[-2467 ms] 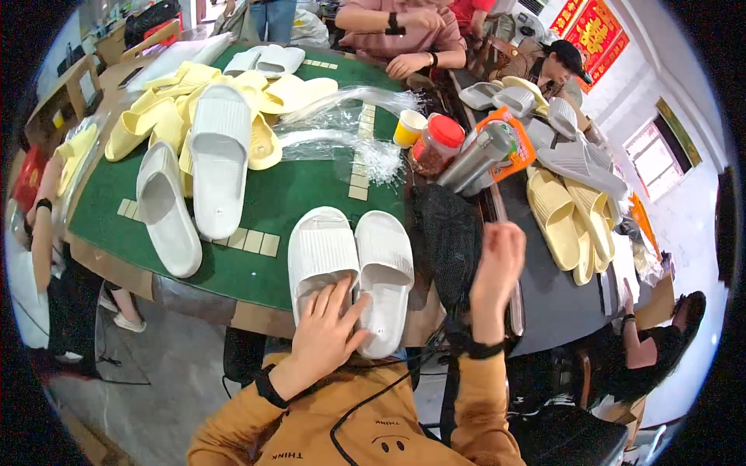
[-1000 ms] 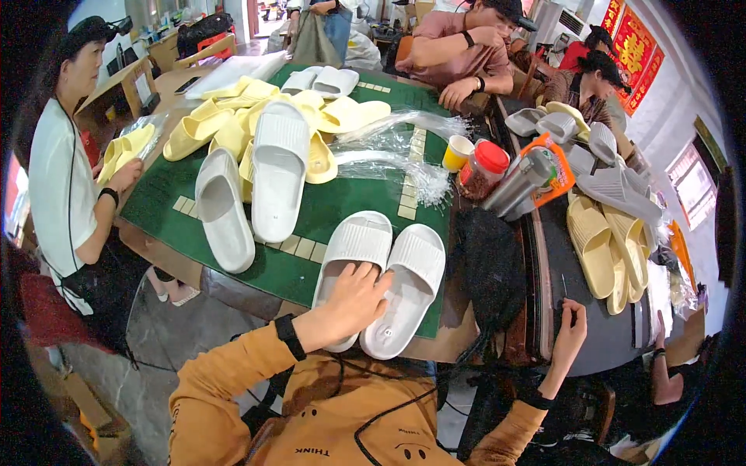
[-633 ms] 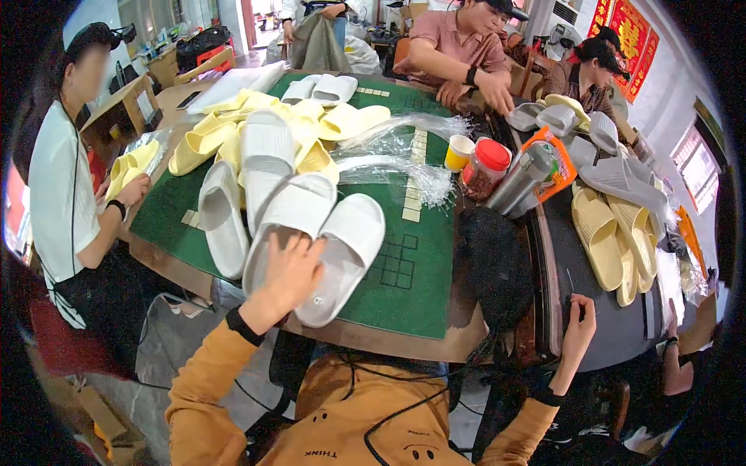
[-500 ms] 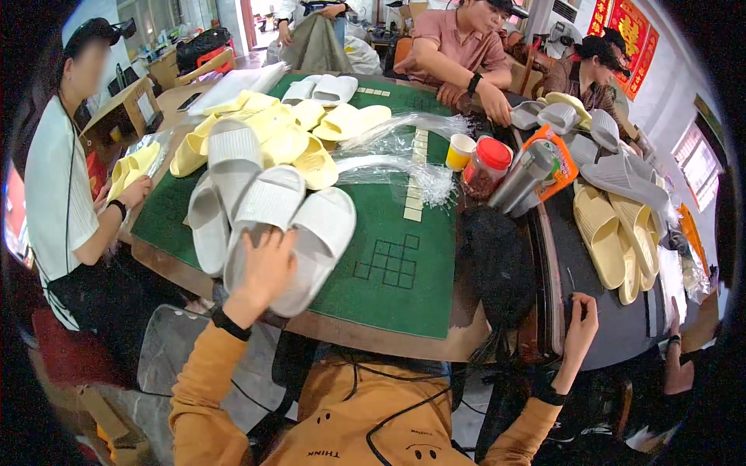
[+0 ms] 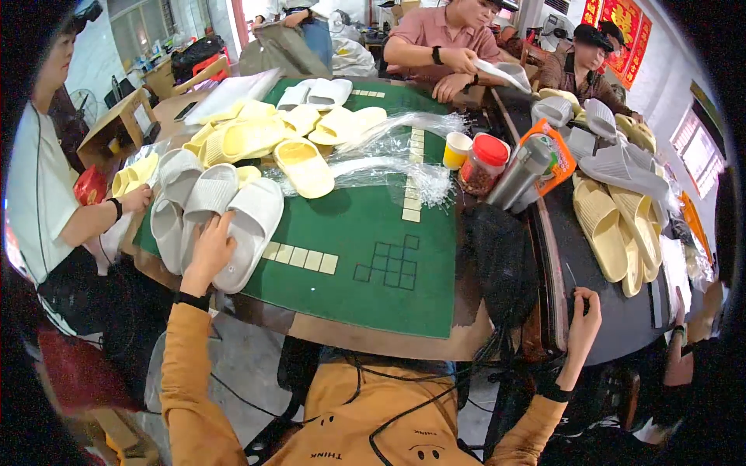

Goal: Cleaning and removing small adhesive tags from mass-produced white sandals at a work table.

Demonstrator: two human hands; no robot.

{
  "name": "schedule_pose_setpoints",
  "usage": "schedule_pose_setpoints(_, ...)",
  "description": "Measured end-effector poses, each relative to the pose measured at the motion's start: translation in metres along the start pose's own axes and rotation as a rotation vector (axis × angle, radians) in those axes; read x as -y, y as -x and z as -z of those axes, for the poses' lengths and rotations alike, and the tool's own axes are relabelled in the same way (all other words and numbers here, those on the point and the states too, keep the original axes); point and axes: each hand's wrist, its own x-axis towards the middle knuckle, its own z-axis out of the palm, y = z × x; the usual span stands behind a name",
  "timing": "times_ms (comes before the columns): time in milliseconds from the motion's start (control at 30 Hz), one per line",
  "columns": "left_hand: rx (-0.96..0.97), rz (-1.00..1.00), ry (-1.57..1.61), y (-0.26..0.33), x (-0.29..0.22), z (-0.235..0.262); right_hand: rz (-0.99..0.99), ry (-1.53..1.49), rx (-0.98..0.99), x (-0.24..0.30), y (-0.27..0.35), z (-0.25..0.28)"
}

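My left hand [image 5: 210, 250] is at the table's left side, its fingers curled at the opening of a grey slipper [image 5: 211, 191] in a bunch of several. Another grey slipper [image 5: 256, 225] lies against its right side. Just beyond are several pale yellow slippers [image 5: 252, 140], with a single yellow slipper [image 5: 305, 167] to their right. My right hand [image 5: 583, 320] rests low at the edge of the black table on the right, fingers bent together. A thin sliver shows just above its fingertips; whether the hand holds it, I cannot tell.
A green mat [image 5: 365, 303] with cream tiles [image 5: 301, 256] covers the table. Clear plastic bags [image 5: 381, 167], a yellow cup [image 5: 457, 150], a red-lidded jar [image 5: 483, 165] and a steel flask [image 5: 519, 175] stand mid-right. Yellow slippers [image 5: 602, 229] lie right. Co-workers sit left and across.
My left hand and the grey slippers have moved left and lower, uncovering a row of tiles. Across the table, a co-worker has lifted a grey slipper. My right hand is nearly unchanged.
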Motion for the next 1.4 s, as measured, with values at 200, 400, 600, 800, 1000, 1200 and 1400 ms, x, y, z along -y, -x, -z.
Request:
schedule_pose_setpoints(200,-0.075,-0.049,0.281,-0.003,-0.009,0.024,0.007,-0.005,0.009,0.006,-0.002,-0.001)
schedule_pose_setpoints(400,-0.269,-0.034,0.291,-0.052,-0.015,0.031,0.058,-0.001,-0.001,0.001,-0.004,0.001)
schedule_pose_setpoints(600,-0.037,-0.016,0.107,-0.069,-0.005,0.009,0.015,0.003,0.002,0.004,-0.003,-0.001)
schedule_pose_setpoints(800,-0.126,-0.032,0.032,-0.020,-0.049,-0.002,0.015,-0.009,-0.010,0.008,-0.002,0.002)
schedule_pose_setpoints(1000,-0.077,-0.197,0.337,0.034,-0.104,-0.014,0.010,-0.012,-0.053,0.013,-0.001,-0.001)
schedule_pose_setpoints(1200,0.010,-0.332,0.587,0.072,-0.170,-0.020,-0.002,-0.027,-0.060,-0.002,0.000,0.001)
schedule_pose_setpoints(1400,-0.073,-0.354,0.715,0.072,-0.212,-0.035,0.010,-0.061,-0.098,-0.004,0.001,0.002)
